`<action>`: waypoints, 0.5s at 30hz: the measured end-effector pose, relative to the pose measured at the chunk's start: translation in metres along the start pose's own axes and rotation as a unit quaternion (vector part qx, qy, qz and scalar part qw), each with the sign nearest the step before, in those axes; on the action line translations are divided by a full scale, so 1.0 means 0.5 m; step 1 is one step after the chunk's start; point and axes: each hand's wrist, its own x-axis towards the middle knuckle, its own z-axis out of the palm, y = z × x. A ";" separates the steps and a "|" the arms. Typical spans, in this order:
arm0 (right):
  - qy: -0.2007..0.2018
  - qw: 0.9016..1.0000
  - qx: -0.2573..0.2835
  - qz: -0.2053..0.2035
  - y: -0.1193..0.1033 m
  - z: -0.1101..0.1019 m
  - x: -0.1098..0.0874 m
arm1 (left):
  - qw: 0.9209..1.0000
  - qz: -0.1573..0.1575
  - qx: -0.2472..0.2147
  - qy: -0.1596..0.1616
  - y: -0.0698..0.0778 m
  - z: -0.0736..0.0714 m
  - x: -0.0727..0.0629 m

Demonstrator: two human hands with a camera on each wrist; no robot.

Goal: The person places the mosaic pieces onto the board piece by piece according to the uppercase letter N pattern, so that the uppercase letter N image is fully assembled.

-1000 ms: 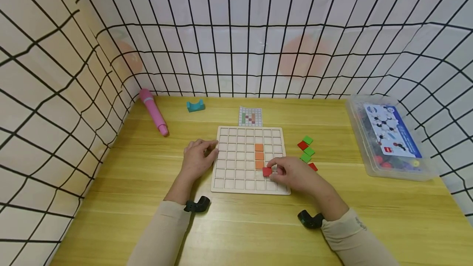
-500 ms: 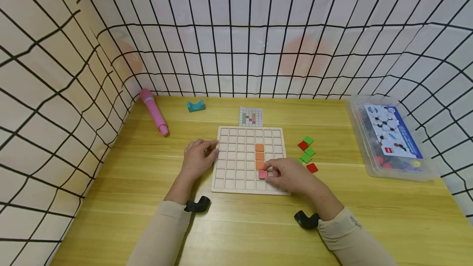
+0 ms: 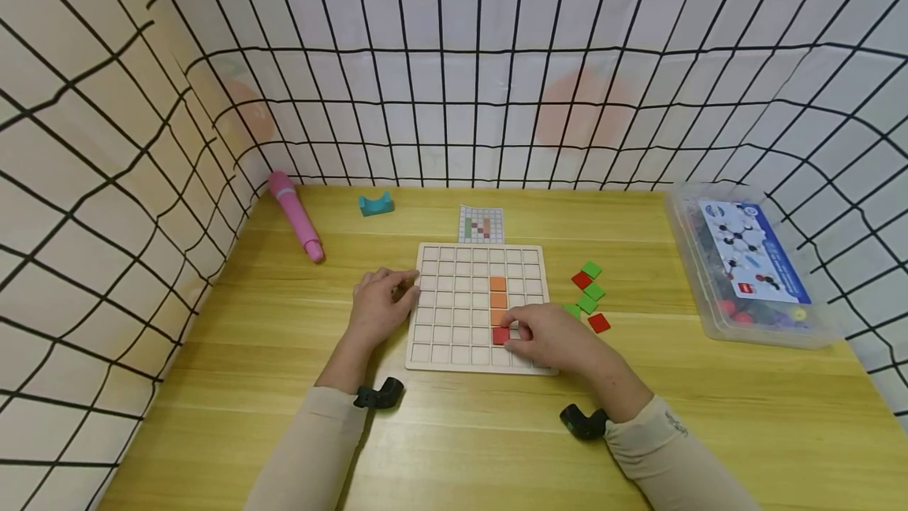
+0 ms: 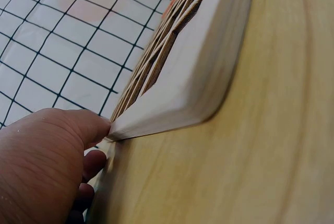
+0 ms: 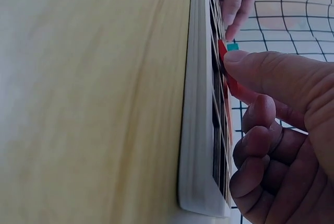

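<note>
From where I stand, it comes down to how a single red square tile [image 3: 500,336] sits against the grid board [image 3: 461,335] under it. The tile lies in the same column as three orange square tiles [image 3: 498,284], one row nearer the person, its far edge up by the lowest orange one. Being square, it has no long axis to speak of; the line that counts is the orange column, which runs straight away from the person.

The right hand [image 3: 563,335] is the nearer: it reaches in over the board's right side and pinches the tile between thumb and finger, the fingers pointing left. Whether the tile lies flat in its cell I can't tell.

The left hand [image 3: 377,307] is well apart from it, its thumb and fingertips resting against the board's left edge, with no clamp that I can make out. Loose green tiles [image 3: 594,291] and more loose red tiles [image 3: 599,323] lie on the worktop [image 3: 454,432] to the right, and a printed pattern card [image 3: 481,225] sits just beyond the board.
</note>
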 end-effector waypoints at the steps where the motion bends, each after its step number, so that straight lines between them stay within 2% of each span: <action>1: 0.001 1.000 -0.002 -0.001 -0.001 0.000 0.000 | 1.000 0.000 -0.001 0.000 0.000 0.000 0.000; 8: 0.000 1.000 -0.009 -0.012 -0.006 -0.001 0.003 | 1.000 -0.001 0.002 -0.001 -0.001 0.000 0.000; 15: -0.003 1.000 0.011 0.001 -0.005 -0.003 0.002 | 1.000 -0.005 0.003 -0.004 0.000 0.000 0.001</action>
